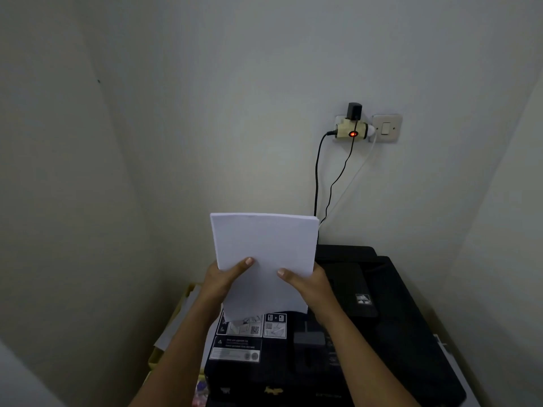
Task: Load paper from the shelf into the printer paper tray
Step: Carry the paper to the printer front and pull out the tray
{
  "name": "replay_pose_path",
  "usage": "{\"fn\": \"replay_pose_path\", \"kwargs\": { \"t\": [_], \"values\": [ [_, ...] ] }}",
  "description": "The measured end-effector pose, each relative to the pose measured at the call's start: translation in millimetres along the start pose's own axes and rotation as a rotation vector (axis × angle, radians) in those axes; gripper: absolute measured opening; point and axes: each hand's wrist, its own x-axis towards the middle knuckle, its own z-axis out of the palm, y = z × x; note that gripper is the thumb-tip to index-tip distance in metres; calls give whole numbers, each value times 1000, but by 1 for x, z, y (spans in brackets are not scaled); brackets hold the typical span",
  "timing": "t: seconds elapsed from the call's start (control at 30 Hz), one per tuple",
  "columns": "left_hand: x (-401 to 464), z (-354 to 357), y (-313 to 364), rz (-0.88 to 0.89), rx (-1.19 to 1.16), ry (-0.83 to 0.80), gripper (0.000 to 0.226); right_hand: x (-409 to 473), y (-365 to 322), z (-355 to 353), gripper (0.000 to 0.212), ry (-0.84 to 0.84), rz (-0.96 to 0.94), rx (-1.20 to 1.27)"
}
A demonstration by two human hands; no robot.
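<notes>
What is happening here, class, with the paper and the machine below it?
A person holds a stack of plain white paper upright in both hands, the left hand and the right hand each gripping a lower side with the thumb on the front. The stack is above a black printer that stands against the wall. The paper is not yet loaded.

A black printer point(382, 318) stands on a pale worktop point(467, 386), with yellow and white papers point(173, 327) lying just beside its left side.
</notes>
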Motion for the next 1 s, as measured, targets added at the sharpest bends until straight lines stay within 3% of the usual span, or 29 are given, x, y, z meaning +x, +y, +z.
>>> {"fn": "replay_pose_path", "kwargs": {
  "t": [0.23, 0.47, 0.6, 0.77, 1.0],
  "values": [
    [-2, 8, 2, -16, 19, -9, 50, 9, 8, 9, 50, -44, -52, -70],
    [-4, 6, 1, 11, 114, -29, 37, 9, 12, 10, 30, -43, -60, -145],
    [0, 5, 6, 41, 154, -49, 23, 10, 9, 8, 34, -28, -56, -159],
    [0, 13, 13, 73, 172, -81, 25, 6, -3, -3, 32, -3, -51, -140],
    [-6, 30, 11, 101, 133, -55, 22, -2, -8, -15, 45, 41, -54, -42]
  ]
}}
